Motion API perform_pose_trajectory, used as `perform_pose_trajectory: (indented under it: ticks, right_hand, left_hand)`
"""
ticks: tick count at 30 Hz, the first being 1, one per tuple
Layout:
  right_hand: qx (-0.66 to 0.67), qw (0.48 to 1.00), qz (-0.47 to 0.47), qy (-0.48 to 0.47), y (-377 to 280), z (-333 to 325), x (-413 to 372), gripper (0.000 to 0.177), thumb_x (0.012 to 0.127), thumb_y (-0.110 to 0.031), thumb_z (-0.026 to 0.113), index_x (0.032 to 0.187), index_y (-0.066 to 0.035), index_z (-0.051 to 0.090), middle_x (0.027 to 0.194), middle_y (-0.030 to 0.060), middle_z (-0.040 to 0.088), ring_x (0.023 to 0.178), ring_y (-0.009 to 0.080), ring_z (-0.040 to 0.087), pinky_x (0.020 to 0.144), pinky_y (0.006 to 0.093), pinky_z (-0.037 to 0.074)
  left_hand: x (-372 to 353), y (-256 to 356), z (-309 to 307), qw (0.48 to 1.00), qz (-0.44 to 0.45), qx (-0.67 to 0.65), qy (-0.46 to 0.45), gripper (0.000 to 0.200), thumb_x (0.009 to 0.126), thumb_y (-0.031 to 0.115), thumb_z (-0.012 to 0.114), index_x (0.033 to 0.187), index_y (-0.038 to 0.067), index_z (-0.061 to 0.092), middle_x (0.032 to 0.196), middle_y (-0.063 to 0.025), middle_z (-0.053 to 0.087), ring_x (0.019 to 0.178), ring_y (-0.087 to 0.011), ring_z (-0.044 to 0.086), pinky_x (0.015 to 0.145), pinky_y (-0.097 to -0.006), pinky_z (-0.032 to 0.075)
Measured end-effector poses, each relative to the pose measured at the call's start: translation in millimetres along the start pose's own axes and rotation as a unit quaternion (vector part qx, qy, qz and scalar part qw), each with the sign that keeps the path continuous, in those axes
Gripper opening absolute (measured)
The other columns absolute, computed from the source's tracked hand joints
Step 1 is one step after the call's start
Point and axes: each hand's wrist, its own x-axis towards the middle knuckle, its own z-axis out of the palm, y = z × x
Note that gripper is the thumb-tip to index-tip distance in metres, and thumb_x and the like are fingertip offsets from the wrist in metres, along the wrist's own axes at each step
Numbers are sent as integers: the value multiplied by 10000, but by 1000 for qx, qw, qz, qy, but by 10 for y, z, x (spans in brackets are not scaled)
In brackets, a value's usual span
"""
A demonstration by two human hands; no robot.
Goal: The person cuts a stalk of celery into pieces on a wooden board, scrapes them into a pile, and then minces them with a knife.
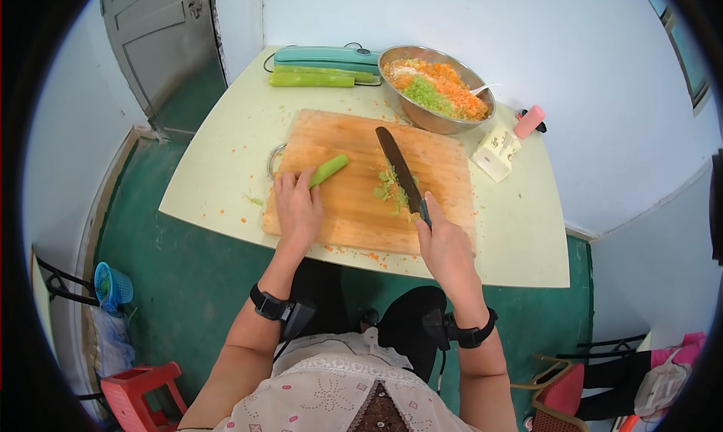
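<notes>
I am closing my right hand fully around the handle of the knife, its blade lying over the chopped green bits at the middle of the cutting board. My left hand is pressing its narrow, curled fingers onto the near end of the green stalk, left of centre. A metal bowl of shredded vegetables is standing at the upper right of the table, with more stalks beside it.

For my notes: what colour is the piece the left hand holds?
The piece is light green; head view.
</notes>
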Motion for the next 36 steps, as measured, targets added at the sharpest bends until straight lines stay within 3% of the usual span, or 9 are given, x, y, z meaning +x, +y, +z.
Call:
perform_pose_trajectory:
  ticks: [27, 30, 36]
  right_hand:
    - [-12, 1000, -21, -18, -3, 119, -9, 462, 887, -155, 535, 1289, 49, 431, 635, 227, 601, 608, 394, 607, 557, 479, 469]
    - [18, 1000, 4, -14, -63, 32, -7, 432, 886, -161, 560, 1276, 3, 471, 645, 237, 588, 615, 415, 584, 554, 476, 447]
    - [0, 999, -36, -12, -62, 112, -42, 439, 885, -140, 539, 1254, 76, 441, 621, 222, 592, 594, 397, 597, 555, 472, 465]
  left_hand:
    - [3, 5, 24, 999, -32, 5, 0, 296, 778, -34, 581, 1070, 1, 549, 1006, -183, 504, 1017, -364, 445, 890, -431, 385]
    - [4, -14, 12, 1000, -29, 8, -1, 293, 779, -28, 581, 1069, 2, 548, 1006, -183, 504, 1020, -367, 443, 890, -433, 383]
    - [-2, -18, 21, 1000, -23, 7, 2, 285, 783, -23, 581, 1066, 2, 555, 994, -180, 502, 1008, -363, 444, 881, -429, 386]
